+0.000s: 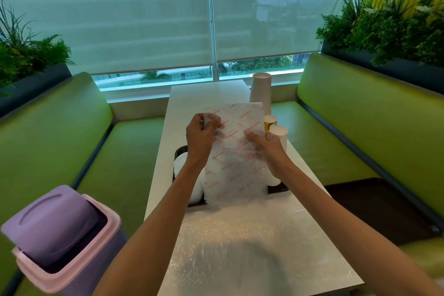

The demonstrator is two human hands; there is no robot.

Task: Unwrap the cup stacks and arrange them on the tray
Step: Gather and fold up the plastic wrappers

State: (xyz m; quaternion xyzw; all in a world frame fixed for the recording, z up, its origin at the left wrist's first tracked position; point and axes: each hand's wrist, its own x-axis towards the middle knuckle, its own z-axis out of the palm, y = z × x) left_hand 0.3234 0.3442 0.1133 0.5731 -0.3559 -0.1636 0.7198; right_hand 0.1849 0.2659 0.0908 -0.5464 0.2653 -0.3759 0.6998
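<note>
A clear plastic wrapper [236, 151] with red print hangs upright over the middle of the white table [300, 235]. My left hand [200, 136] pinches its upper left edge. My right hand [270, 151] grips its right side. Behind the wrapper lies a black tray [278, 187], mostly hidden. White cup stacks [182, 168] lie on the tray's left part. A tall white cup stack [260, 90] stands upside down at the right, with a shorter white stack [280, 134] and a yellow-marked cup [270, 121] nearer.
A purple swing-lid bin [60, 235] stands on the green bench at the lower left. A second dark tray [374, 202] lies on the right bench. Bubble wrap [240, 247] covers the near end of the table. Planters flank both benches.
</note>
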